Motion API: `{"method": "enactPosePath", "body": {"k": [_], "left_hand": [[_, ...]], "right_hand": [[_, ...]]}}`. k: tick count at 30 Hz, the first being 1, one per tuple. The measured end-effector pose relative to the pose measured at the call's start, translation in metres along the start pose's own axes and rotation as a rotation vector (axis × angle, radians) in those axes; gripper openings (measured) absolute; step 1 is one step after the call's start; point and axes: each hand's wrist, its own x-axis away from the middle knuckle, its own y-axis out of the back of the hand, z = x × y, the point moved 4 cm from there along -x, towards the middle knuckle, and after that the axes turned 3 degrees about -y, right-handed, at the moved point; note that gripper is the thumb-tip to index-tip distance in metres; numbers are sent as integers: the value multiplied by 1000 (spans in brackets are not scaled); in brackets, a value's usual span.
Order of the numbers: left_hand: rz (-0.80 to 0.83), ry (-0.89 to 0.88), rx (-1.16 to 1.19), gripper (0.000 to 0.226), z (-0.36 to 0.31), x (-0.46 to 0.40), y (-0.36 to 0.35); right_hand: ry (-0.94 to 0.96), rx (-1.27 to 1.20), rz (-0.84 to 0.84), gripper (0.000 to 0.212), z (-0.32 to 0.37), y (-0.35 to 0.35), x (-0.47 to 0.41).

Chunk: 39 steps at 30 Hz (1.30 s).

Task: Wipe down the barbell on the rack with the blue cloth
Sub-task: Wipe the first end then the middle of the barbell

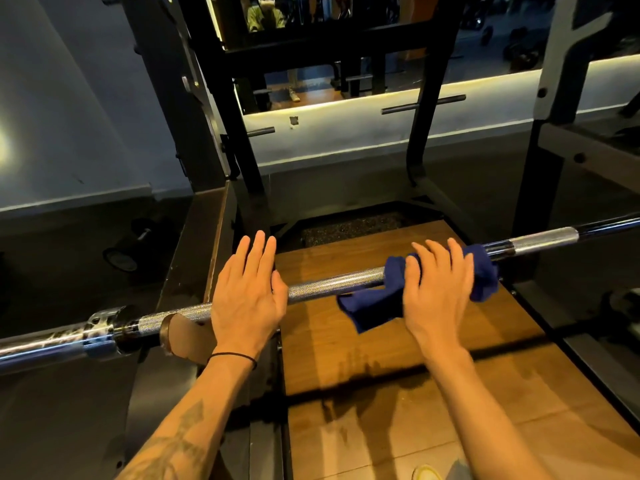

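A chrome barbell (pixel 332 284) runs across the view from lower left to upper right, lying on the rack. My left hand (pixel 247 292) rests flat on top of the bar, fingers straight and together, with a thin black band on the wrist. To its right a dark blue cloth (pixel 374 304) is draped over the bar. My right hand (pixel 438 289) is on the cloth, its fingers curled over it and the bar, and looks a little blurred. One end of the cloth hangs below the bar on the left; another bunch sticks out past my fingers on the right.
A brown rack hook (pixel 173 332) cradles the bar left of my left hand. Black rack uprights (pixel 242 140) stand behind. A wooden platform (pixel 381 341) lies below the bar. A dumbbell (pixel 135 244) sits on the dark floor at left. A mirror at the back reflects the gym.
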Motion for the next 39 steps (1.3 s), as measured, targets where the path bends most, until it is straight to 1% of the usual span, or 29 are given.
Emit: {"method": "enactPosePath", "body": {"k": [1, 2, 3, 4, 5, 7, 8, 9, 10, 12, 14, 16, 18, 19, 20, 21, 22, 23, 24, 25, 26, 27, 28, 31, 32, 34, 35, 37, 39], "left_hand": [[-2, 1, 3, 55, -1, 1, 0], [-2, 3, 8, 54, -1, 2, 0], [-2, 6, 12, 54, -2, 2, 0], [-1, 8, 15, 54, -2, 1, 1], [0, 6, 16, 54, -2, 0, 0], [-7, 0, 13, 53, -2, 0, 0], [-16, -1, 11, 52, -2, 0, 0], [-26, 0, 12, 51, -1, 1, 0], [-33, 3, 16, 51, -1, 1, -1], [-38, 16, 17, 50, -1, 3, -2], [-38, 24, 5, 49, -1, 4, -3], [-35, 40, 6, 49, -1, 5, -3], [-32, 58, 21, 48, -3, 7, -4], [-33, 73, 29, 48, -4, 9, -4], [-36, 83, 38, 48, -4, 10, -4], [-40, 87, 44, 48, -4, 10, -4], [-45, 90, 45, 48, -5, 11, -4], [-48, 84, 40, 48, -5, 10, -4], [-56, 77, 33, 48, -5, 10, -4], [-72, 74, 25, 48, -4, 10, -4], [-85, 73, 17, 48, -5, 10, -4], [-88, 79, 14, 49, -5, 10, -4], [-85, 92, 14, 49, -6, 10, -5], [-71, 135, 16, 51, -7, 10, -4], [-65, 149, 18, 51, -9, 10, -3], [-56, 166, 19, 50, -12, 10, -2], [-50, 179, 24, 50, -14, 10, -2], [-25, 223, 48, 51, -18, 8, -1], [14, 233, 63, 52, -26, 6, -3]], "right_hand": [[-79, -34, -25, 43, 14, -2, 7], [-110, -84, -32, 42, 32, -3, 15], [-60, -134, -7, 40, 51, -7, 25], [66, -164, 51, 38, 70, -10, 38], [232, -172, 135, 38, 83, -13, 51], [567, -125, 262, 46, 81, -12, 55], [687, -84, 276, 49, 68, -12, 43], [732, -48, 270, 51, 51, -12, 28], [687, -32, 231, 52, 30, -9, 11], [444, -35, 96, 50, -14, 2, -21], [223, -11, -15, 42, -40, 8, -29], [70, -1, -48, 35, -33, 7, -24], [-31, -52, -59, 30, -2, 4, -14], [5, -87, -50, 29, 19, 1, -4], [91, -123, -4, 28, 41, -3, 9], [211, -150, 92, 29, 59, -8, 26], [358, -158, 199, 35, 71, -10, 42], [511, -130, 270, 43, 74, -11, 51], [642, -85, 306, 49, 68, -8, 47], [724, -39, 304, 51, 54, -7, 35], [740, -2, 298, 51, 34, -7, 21], [697, 25, 273, 51, 10, -3, 5], [612, 44, 237, 50, -15, 3, -12], [291, 71, 114, 48, -70, 18, -47], [201, 72, 84, 47, -72, 18, -50], [82, 34, 53, 41, -48, 15, -44], [79, -15, 59, 38, -27, 13, -35], [187, -111, 135, 30, 20, 5, -6], [290, -149, 216, 30, 52, 0, 21]]}}
